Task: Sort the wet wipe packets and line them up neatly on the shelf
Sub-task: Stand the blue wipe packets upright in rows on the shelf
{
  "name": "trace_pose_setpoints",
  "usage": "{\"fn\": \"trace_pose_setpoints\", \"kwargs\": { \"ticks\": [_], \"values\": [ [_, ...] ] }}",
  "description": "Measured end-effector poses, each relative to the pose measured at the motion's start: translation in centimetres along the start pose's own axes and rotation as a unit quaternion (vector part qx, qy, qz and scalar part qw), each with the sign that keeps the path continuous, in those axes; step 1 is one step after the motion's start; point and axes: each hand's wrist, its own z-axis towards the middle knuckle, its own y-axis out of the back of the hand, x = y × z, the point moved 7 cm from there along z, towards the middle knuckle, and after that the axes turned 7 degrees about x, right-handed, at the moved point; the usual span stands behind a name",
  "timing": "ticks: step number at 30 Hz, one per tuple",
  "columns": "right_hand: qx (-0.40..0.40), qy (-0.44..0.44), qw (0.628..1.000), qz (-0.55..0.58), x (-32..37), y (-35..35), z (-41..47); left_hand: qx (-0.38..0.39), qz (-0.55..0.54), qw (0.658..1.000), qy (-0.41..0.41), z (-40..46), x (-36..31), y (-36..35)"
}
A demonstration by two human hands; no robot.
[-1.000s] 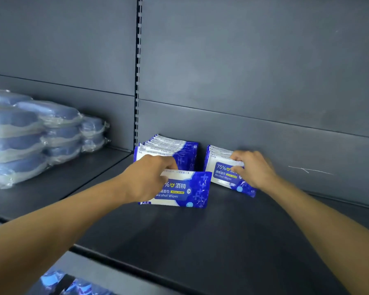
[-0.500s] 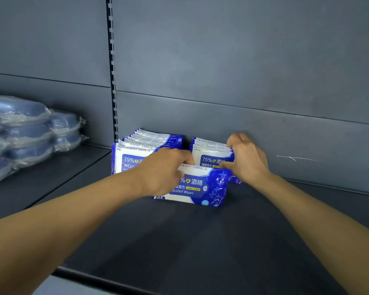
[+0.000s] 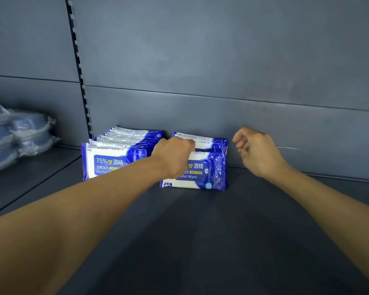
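Note:
Blue-and-white alcohol wipe packets stand upright in two rows against the shelf's back wall. The left row (image 3: 115, 160) holds several packets. The right row (image 3: 209, 140) is shorter, and its front packet (image 3: 207, 173) stands upright facing me. My left hand (image 3: 173, 156) grips the top edge of that front packet, fingers curled over it. My right hand (image 3: 256, 152) hovers just right of the right row, fingers loosely curled, holding nothing and touching no packet.
The dark grey shelf board (image 3: 200, 231) stretches toward me and to the right of the rows. Stacked blue packs in clear wrap (image 3: 19, 135) sit on the neighbouring shelf at far left. A slotted upright (image 3: 79, 67) runs up the back panel.
My left hand has brought the packet to the right and stood it in front of the right row. My right hand has let go of that row and drawn away to the right.

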Motion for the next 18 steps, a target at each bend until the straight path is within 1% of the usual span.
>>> {"fn": "trace_pose_setpoints", "kwargs": {
  "ticks": [1,3,6,8,10,13,15,18],
  "values": [
    [0.006,-0.007,1.000,0.015,0.1,0.3,-0.3,0.002,0.000,1.000,-0.002,0.2,0.0,-0.2],
    [0.070,-0.042,0.995,0.052,0.4,-0.2,-1.1,0.009,-0.014,1.000,-0.001,0.2,0.3,-0.5],
    [0.195,-0.134,0.966,0.102,0.5,-2.6,-2.6,0.020,-0.037,0.999,0.004,0.1,0.6,-0.8],
    [0.232,-0.175,0.952,0.099,0.9,-4.0,-3.6,0.023,-0.039,0.999,0.001,0.1,0.6,-0.7],
    [0.220,-0.194,0.951,0.100,1.0,-5.0,-3.9,0.021,-0.045,0.999,0.000,0.2,0.5,-0.8],
    [0.161,-0.209,0.955,0.139,1.0,-5.5,-3.8,-0.007,-0.045,0.999,-0.007,0.1,0.5,-0.8],
    [0.139,-0.223,0.953,0.150,0.8,-5.5,-3.7,-0.020,-0.044,0.999,-0.015,-0.3,0.5,-0.9],
    [0.130,-0.223,0.958,0.126,0.6,-5.4,-3.6,0.029,-0.043,0.998,-0.019,-1.1,0.7,-1.6]
  ]
}}
